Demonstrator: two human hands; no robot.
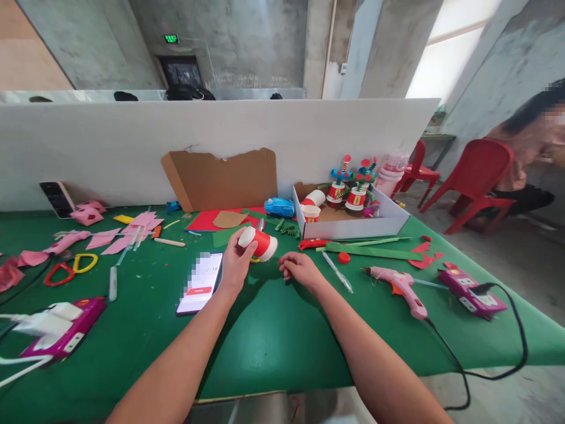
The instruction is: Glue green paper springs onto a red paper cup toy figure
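A red and white paper cup [260,243] is tilted on its side above the table, gripped by my left hand [236,262]. My right hand [300,271] hovers just right of the cup, apart from it. Its fingers are curled together, and whatever they may hold is hidden. Left of my left wrist lies a lit phone [202,284]. Small green paper springs [289,229] sit on the table beyond my hands. A clear stick [338,272] and a red bottle-cap-like disc [344,258] lie to the right of my right hand.
A white box [353,228] holds paper cups and cup figures. On the right, a pink glue gun [399,285] trails its cord near a purple power strip [472,291]. Another power strip [83,321], scissors [59,274] and pink paper scraps [132,232] occupy the left. A person sits far right.
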